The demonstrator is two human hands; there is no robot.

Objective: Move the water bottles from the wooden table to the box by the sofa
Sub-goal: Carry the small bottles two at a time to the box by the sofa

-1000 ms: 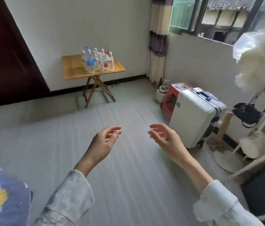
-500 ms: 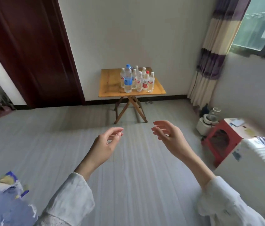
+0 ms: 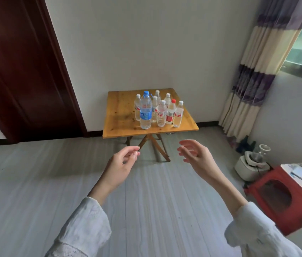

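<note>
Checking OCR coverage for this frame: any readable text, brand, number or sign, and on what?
No text can be read.
Blue label on the large bottle: print too blurred to read.
Red-and-white labels on the small bottles: too small and blurred.
Papers on the red stool: nothing legible.
Both hands are empty and carry no text.

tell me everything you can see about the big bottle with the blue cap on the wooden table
The tall clear plastic bottle with a blue cap and blue label stands upright at the front left of the cluster of smaller clear water bottles, on the square wooden folding table. It is the largest of the group. Its label wraps the lower middle and the body looks see-through. It rests on the tabletop, close against its neighbours; neither hand touches it.
</note>
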